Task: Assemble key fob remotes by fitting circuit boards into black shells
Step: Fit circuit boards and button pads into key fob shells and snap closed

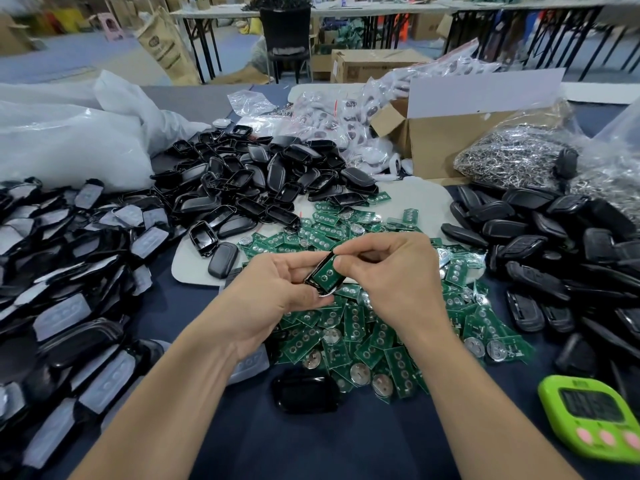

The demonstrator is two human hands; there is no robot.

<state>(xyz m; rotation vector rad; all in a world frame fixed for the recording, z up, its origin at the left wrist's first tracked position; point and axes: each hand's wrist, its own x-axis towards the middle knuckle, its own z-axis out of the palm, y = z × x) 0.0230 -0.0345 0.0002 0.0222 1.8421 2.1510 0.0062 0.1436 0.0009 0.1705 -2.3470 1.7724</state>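
Dark-clothed table (311, 445): above the board pile (363, 327) my left hand (273, 285) grips a black shell (317, 270), right hand (391, 271) pinching its circuit board (328, 274). Light, stiff, fragile, I'd judge; hold by edges.

Assembly warehouse, heaped shells (242, 181), cartons (446, 147), folding tables (311, 12)

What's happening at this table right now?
A person is assembling a key fob by hand. The left hand grips a black shell, while the right hand pinches a green circuit board into it; whether it is fully seated is unclear. More boards lie heaped on the table beneath, with shells piled behind.
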